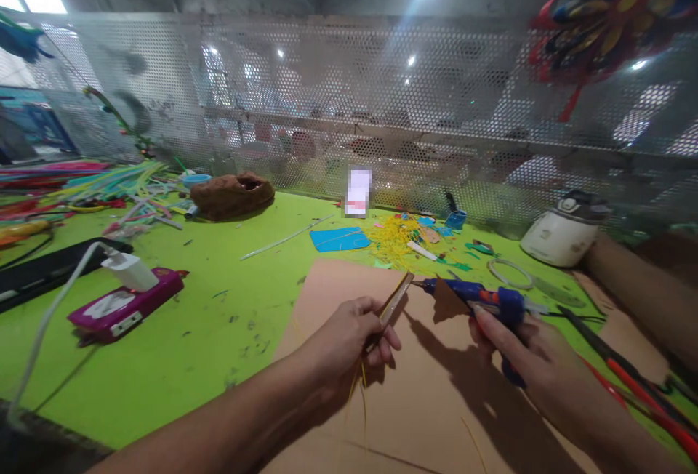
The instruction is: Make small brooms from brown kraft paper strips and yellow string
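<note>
Between the fingers of my left hand (357,332) is a narrow brown strip (396,298), pinched near its lower end and tilted up to the right. Thin yellow strands (360,390) hang below that hand. My right hand (537,361) is wrapped round a blue hot glue gun (480,294), its nozzle pointing left at the strip's upper end. Whether the tip touches the strip I cannot tell. A brown flap of material (450,301) sits round the gun's front. Under both hands lies a large tan sheet (327,299) on the green table (218,358).
Ahead are a blue piece (339,239) and a pile of yellow scraps (400,235). A white pot-like container (561,230) stands at right, near red-handled pliers (648,394). At left are a purple power strip (128,307) with a white plug and a brown pouch-like object (233,196). Perforated metal panels (327,89) rise behind.
</note>
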The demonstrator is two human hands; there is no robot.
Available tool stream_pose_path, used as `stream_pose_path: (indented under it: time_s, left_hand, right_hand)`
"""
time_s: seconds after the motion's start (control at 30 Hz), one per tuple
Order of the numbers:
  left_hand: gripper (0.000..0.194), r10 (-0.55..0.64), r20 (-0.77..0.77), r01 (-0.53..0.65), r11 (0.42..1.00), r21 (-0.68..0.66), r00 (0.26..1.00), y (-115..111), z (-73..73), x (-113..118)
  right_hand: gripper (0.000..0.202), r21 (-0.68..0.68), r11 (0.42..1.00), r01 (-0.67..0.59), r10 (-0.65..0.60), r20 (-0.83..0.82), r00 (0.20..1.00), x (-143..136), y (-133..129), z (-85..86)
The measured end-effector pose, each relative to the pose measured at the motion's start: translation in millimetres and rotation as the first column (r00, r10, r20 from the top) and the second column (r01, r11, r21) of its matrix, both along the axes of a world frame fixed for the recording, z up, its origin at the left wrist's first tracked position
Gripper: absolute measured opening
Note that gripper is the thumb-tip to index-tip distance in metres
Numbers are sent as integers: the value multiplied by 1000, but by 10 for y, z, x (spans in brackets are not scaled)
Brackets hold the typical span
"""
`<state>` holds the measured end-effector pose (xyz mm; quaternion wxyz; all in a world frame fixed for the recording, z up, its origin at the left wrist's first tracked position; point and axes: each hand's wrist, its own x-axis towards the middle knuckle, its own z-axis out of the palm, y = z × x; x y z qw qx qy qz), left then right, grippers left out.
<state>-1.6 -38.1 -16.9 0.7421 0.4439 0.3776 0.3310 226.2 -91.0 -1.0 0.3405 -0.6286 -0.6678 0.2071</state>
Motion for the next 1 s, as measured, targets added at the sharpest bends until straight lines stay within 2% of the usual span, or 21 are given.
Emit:
stream_pose_path:
  time_s: [0.23, 0.43, 0.6, 0.67, 0.73, 0.9, 1.0]
  left_hand:
    - [10, -14, -3, 14, 1000, -11, 1000, -13, 19, -1]
    - [11, 4, 20, -5, 1000, 16, 1000, -3, 8, -2]
    - [11, -3, 17, 3, 1000, -2, 1000, 1, 9, -9]
    - [9, -11, 10, 11, 1000, -6, 1000, 4, 5, -9]
    - [7, -15, 7, 15, 1000, 5, 1000, 4, 3, -5]
    - [9, -23, 29, 23, 1000, 17, 999, -6, 31, 4]
    - [8, -41, 33, 41, 999, 5, 999, -14, 61, -5]
  right_hand:
    - [46, -63, 997, -53, 51, -24, 998, -116, -62, 34]
    - [49, 17, 997, 73, -73, -36, 997, -27, -17, 20]
    - [45, -63, 997, -34, 27, -112, 993, -103, -80, 82]
    - [42, -86, 995, -43, 31, -135, 990, -135, -88, 82]
    - [43, -73, 997, -7, -3, -133, 991, -123, -61, 60]
    - [46, 27, 984, 176, -173, -94, 980, 14, 70, -28]
    - [46, 40, 977, 208, -205, -60, 977, 21, 125, -80]
